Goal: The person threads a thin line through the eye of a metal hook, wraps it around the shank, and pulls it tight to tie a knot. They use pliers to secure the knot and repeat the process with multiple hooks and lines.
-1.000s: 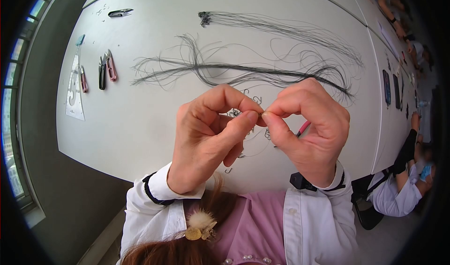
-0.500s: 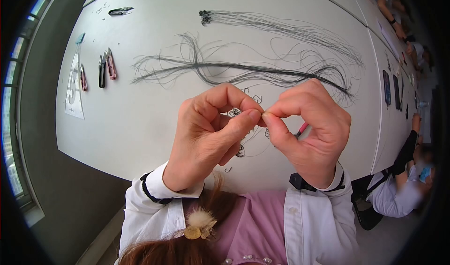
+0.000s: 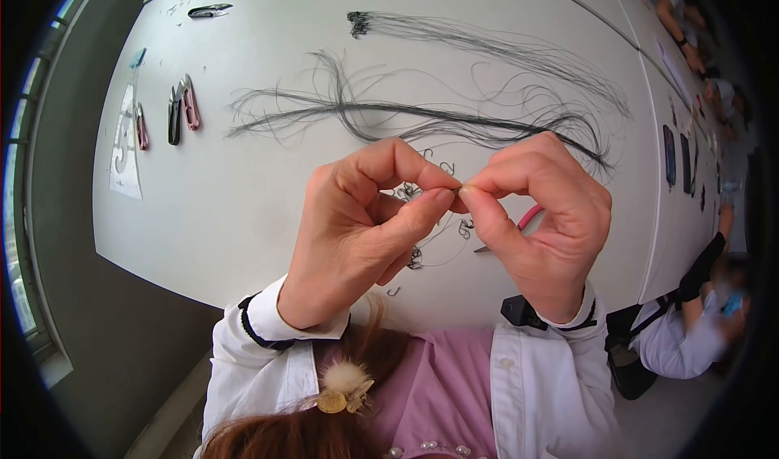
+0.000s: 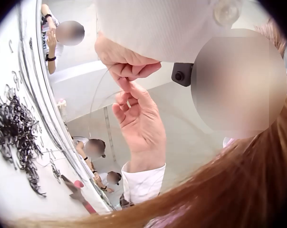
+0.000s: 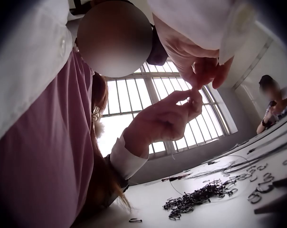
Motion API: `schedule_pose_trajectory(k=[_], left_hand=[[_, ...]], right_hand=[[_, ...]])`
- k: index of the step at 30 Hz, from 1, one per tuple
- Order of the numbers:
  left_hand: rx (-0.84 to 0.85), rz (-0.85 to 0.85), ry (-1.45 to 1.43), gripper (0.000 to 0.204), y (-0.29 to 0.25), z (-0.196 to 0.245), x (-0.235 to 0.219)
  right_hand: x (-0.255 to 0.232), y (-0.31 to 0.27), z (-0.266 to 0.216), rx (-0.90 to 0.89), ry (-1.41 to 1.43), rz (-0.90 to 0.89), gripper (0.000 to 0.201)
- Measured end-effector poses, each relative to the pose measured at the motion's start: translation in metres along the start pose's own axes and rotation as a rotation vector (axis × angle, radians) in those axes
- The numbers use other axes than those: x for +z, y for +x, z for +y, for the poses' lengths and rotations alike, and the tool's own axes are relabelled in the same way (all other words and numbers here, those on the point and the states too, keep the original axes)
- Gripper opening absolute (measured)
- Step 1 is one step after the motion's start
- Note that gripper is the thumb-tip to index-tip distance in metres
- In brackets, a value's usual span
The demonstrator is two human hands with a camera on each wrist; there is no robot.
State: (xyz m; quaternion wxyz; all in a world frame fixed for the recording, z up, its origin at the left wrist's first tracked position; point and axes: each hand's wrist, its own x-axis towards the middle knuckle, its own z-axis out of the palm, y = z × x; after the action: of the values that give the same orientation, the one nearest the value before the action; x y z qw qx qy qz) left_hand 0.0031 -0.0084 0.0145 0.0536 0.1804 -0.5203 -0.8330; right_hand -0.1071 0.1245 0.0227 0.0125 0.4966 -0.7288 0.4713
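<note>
Both hands meet over the table in the head view, fingertips touching. My left hand [image 3: 345, 224] pinches between thumb and index finger; my right hand [image 3: 556, 224] pinches right against it. A thin fishing line [image 4: 92, 102] runs from the joined fingertips in the left wrist view. The tiny part at the fingertips is mostly hidden, and I cannot tell whether a hook is in it. Beneath the hands lies a heap of small dark fish hooks [image 5: 196, 199]. Scissors with a pink handle [image 3: 531, 217] lie partly behind the right hand.
A long bundle of dark line [image 3: 422, 116] crosses the table behind the hands. Farther back lie lines with hooks bunched at one end [image 3: 358, 25]. Black snips [image 3: 174, 118], pink snips [image 3: 191, 106] and a clear set square [image 3: 126, 146] lie at left. Other people sit at right.
The hands keep their pinch with only small shifts of the fingers. The view has tilted slightly, and more of the pink-handled scissors and the hooks shows beside the right hand.
</note>
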Motion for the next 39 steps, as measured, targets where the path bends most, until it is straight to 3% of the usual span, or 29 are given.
schedule_pose_trajectory(k=[5,7,10,13,15,16,19,23,29,31,32,34,35,37,39], left_hand=[[0.057,0.078,-0.023,0.008,0.002,-0.007,0.001],[0.157,0.139,-0.063,0.001,0.002,-0.011,0.001],[0.125,0.172,-0.035,0.002,0.0,-0.002,-0.003],[0.185,0.204,-0.032,0.003,0.001,-0.006,-0.003],[0.158,0.202,-0.054,0.002,-0.001,-0.002,-0.004],[0.127,0.197,-0.074,0.002,-0.002,0.001,-0.003],[0.172,0.218,-0.07,0.003,0.003,-0.008,-0.004],[0.183,0.204,-0.039,0.004,0.002,-0.008,-0.005],[0.18,0.218,-0.034,0.003,0.003,-0.011,-0.005],[0.254,0.249,0.008,0.002,0.004,-0.012,-0.005],[0.252,0.25,0.007,0.002,0.002,-0.008,-0.004],[0.168,0.289,0.089,0.002,-0.002,0.001,-0.001],[0.167,0.289,0.088,0.002,-0.001,-0.002,-0.001],[0.334,0.304,0.158,0.001,0.0,-0.009,0.0],[0.351,0.294,0.222,0.002,0.0,-0.01,-0.001]], right_hand=[[0.003,0.001,-0.001,0.053,0.049,-0.023,0.012],[0.004,0.002,0.0,0.049,0.036,-0.013,0.016],[0.005,-0.001,0.0,0.045,0.027,-0.026,0.023],[0.015,-0.006,0.002,0.191,0.169,-0.075,0.028],[0.026,-0.009,0.005,0.398,0.548,-0.174,0.031],[0.03,-0.009,0.003,0.401,0.548,-0.177,0.031],[0.039,-0.009,0.003,0.796,1.264,-0.269,0.023],[0.041,-0.013,0.01,0.893,1.328,-0.297,0.021],[0.038,-0.014,0.003,0.714,1.087,-0.222,0.012],[0.039,-0.016,0.004,0.373,0.583,-0.157,0.008],[0.039,-0.016,0.003,0.375,0.583,-0.159,0.008],[0.036,-0.014,-0.002,0.047,0.113,-0.06,0.013],[0.034,-0.013,-0.003,0.048,0.113,-0.062,0.013],[0.027,-0.011,-0.005,-0.276,-0.354,-0.055,0.018],[0.026,-0.009,-0.008,-0.346,-0.43,-0.02,0.019]])
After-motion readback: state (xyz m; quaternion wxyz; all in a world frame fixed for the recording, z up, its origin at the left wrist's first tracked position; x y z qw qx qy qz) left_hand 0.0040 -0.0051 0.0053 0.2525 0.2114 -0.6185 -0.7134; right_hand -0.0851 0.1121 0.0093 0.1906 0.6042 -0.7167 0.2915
